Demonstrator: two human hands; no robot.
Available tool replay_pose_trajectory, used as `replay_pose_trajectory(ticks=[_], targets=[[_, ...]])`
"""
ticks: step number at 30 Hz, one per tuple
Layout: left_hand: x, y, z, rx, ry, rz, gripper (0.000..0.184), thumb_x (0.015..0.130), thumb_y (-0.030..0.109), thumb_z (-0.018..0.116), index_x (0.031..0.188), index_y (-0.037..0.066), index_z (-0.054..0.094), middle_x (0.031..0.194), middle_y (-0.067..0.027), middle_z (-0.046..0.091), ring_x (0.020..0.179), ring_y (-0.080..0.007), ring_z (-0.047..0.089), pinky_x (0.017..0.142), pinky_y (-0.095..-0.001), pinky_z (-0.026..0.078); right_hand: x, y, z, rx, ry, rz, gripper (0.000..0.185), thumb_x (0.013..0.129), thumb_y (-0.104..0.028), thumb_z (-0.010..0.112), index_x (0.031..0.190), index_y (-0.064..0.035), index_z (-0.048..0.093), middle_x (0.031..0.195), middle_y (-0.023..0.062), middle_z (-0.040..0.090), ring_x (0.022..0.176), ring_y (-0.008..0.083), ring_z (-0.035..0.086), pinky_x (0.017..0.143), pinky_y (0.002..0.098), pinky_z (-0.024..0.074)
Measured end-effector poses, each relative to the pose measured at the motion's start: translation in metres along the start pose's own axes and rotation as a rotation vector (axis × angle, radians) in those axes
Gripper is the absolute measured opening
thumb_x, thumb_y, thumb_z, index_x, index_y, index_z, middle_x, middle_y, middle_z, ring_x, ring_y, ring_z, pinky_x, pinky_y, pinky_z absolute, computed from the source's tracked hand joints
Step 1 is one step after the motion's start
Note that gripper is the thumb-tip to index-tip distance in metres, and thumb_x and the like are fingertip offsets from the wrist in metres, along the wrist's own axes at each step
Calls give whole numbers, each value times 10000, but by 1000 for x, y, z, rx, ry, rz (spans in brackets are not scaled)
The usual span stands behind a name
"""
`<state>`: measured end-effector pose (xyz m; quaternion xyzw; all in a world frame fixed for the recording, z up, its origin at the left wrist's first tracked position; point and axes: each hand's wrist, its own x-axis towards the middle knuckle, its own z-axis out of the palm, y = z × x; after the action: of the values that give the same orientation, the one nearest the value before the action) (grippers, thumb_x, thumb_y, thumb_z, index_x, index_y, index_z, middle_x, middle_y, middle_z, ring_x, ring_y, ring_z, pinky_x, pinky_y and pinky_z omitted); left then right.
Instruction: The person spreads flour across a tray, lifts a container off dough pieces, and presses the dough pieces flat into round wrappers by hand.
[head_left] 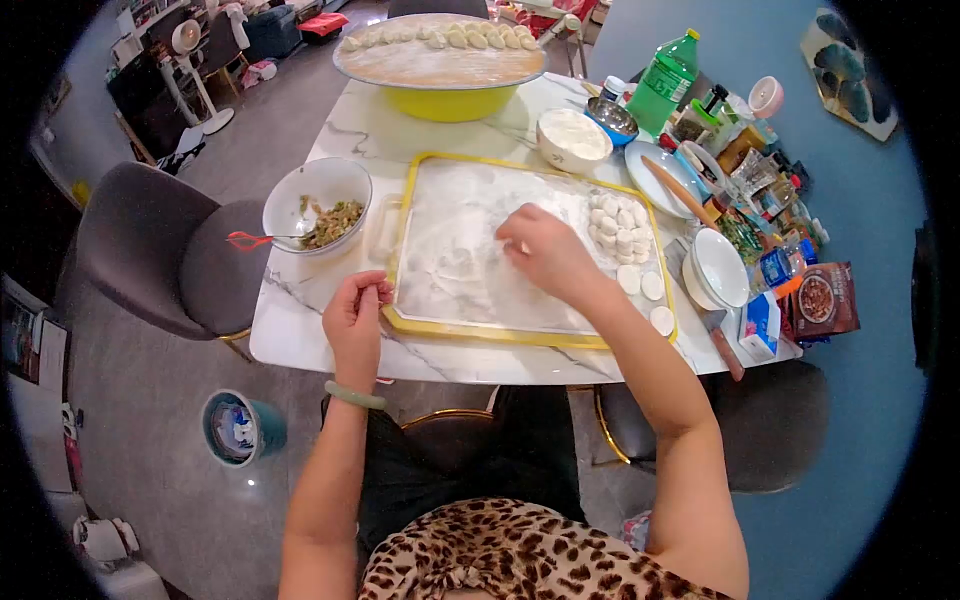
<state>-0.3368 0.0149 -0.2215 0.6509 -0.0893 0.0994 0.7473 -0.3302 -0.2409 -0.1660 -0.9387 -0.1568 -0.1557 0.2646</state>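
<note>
A floured white board with a yellow rim [440,331] lies on the table in front of me. My right hand [552,252] is over its middle, fingers bent and drawn together above the flour; anything in them is hidden. At the board's lower left edge is my left hand [357,308], fingers curled in and thumb pressed to them, and I cannot see what they hold. Several small dough pieces [622,228] are grouped on the right of the board. Below them are flattened dough rounds [652,286]. White flour [455,230] coats much of the surface.
Left of the board stands a bowl of filling [335,222] with a red-handled spoon. Behind it, dumplings [470,38] line a floured round tray over a yellow basin [450,103]. A flour bowl [575,138], green bottle [665,82], rolling pin [680,190] and knife [724,350] crowd the right.
</note>
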Motion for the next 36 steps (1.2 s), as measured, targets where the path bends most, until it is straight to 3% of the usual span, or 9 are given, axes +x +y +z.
replay_pose_trajectory(ticks=[6, 9, 12, 23, 25, 28, 29, 31, 36], targets=[[-1, 3, 0, 27, -12, 23, 143, 863, -6, 449, 931, -30, 572, 806, -52, 595, 722, -94, 554, 684, -209, 458, 0, -11, 0, -175, -138, -49, 147, 715, -81, 590, 857, -45, 600, 890, 114, 561, 828, 296, 539, 711, 372, 459], [-1, 3, 2, 5, -11, -9, 147, 862, -12, 443, 925, -32, 574, 803, -51, 596, 727, -96, 557, 688, -211, 460, 9, -11, 0, -235, 35, -82, 277, 782, -202, 565, 1007, -41, 562, 1043, 132, 548, 960, 321, 509, 810, 402, 422], [-1, 3, 1, -15, 12, -29, 146, 862, -14, 443, 924, -30, 574, 800, -50, 595, 731, -97, 559, 689, -212, 460, 11, -10, 37, -397, -189, -125, 609, 871, -448, 378, 1310, -32, 307, 1367, 144, 300, 1277, 324, 245, 1027, 455, 208], [-1, 3, 0, -67, -2, -21, 136, 863, -7, 451, 924, -34, 569, 796, -49, 593, 716, -96, 547, 683, -212, 455, 18, -7, 39, -330, -261, -52, 597, 879, -455, 370, 1326, -66, 300, 1407, 122, 234, 1315, 275, 168, 1048, 434, 174], [0, 5, -1, -95, -11, -8, 137, 860, -6, 453, 920, -34, 573, 791, -46, 590, 707, -94, 541, 674, -209, 451, 28, 5, 8, 762, -148, 306, 540, 891, -409, 393, 1301, -62, 345, 1386, 94, 293, 1297, 224, 223, 1043, 372, 205], [-5, 7, 0, -14, 15, -16, 143, 859, -8, 451, 920, -31, 578, 789, -45, 589, 697, -89, 538, 662, -206, 450, 27, 34, 1, 522, 85, 216, 348, 849, -278, 507, 1094, -36, 553, 1127, 98, 553, 1047, 196, 511, 891, 317, 392], [-3, 2, 1, -56, 16, -7, 142, 858, -7, 451, 915, -31, 579, 787, -45, 588, 694, -88, 537, 658, -206, 449, 22, 29, 1, 521, 93, 205, 348, 849, -278, 507, 1094, -36, 553, 1127, 98, 553, 1047, 196, 511, 891, 317, 392], [1, -3, 1, -94, 16, 18, 142, 858, -5, 451, 910, -30, 580, 785, -45, 586, 692, -86, 536, 655, -206, 448, 3, 16, 4, -114, -191, 188, 272, 777, -239, 570, 956, -38, 608, 992, 131, 581, 910, 239, 558, 791, 332, 441], [3, -11, -2, -36, -13, 37, 151, 860, 5, 446, 932, -17, 578, 786, -47, 583, 697, -98, 544, 655, -213, 454, -3, 6, 6, 48, -163, 339, 223, 718, -181, 613, 891, -41, 607, 833, 121, 594, 774, 258, 574, 696, 322, 460]])
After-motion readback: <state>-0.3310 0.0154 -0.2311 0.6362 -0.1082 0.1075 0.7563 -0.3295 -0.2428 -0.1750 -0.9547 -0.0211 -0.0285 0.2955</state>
